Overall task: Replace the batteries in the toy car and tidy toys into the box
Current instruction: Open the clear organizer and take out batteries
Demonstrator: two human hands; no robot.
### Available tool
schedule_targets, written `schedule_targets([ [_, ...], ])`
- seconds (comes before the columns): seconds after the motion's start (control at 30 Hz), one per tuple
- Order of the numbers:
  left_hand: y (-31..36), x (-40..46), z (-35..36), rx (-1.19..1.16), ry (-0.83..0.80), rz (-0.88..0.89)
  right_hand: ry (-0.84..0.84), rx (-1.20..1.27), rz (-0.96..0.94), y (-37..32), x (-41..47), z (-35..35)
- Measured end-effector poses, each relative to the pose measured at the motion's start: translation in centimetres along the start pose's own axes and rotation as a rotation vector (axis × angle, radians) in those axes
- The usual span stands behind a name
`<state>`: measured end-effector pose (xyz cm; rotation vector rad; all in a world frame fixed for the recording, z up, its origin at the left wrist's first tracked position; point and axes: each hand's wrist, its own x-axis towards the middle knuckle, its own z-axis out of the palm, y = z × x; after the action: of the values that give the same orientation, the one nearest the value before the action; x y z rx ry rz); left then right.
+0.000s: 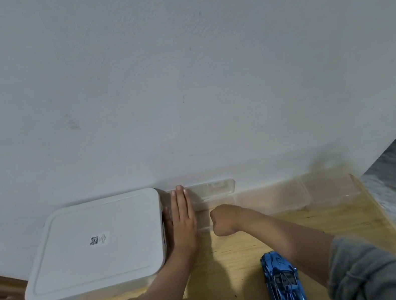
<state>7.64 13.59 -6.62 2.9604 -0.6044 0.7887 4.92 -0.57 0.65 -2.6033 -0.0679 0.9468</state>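
Head view looks down on a wooden desk (239,269) set against a white wall (176,61). At far left sits a white box (94,244) with its lid on and a small code sticker on top. Just right of it the left hand (183,218) lies flat, fingers straight and together, its grip wide and holding nothing, palm down on a clear plastic case (212,194) by the wall. Next comes the right hand (224,220), curled into a fist at that case; whether it holds anything I cannot tell. Nearer the person, right of centre, a blue toy car (284,285) rests on the desk, well apart from the box.
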Motion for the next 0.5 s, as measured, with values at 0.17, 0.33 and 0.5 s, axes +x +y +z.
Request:
schedule_targets([
  [0.17,-0.1,0.0,-0.2,0.041,-0.074,0.007,0.094,0.147,-0.021,0.6,0.3,0.3],
  [0.33,0.1,-0.3,-0.8,0.048,-0.092,-0.007,0.205,0.213,-0.056,0.9,-0.2,0.6],
  [0.5,1.0,-0.4,-2.9,-0.056,-0.149,-0.029,0.367,0.217,-0.084,1.0,-1.6,1.2],
])
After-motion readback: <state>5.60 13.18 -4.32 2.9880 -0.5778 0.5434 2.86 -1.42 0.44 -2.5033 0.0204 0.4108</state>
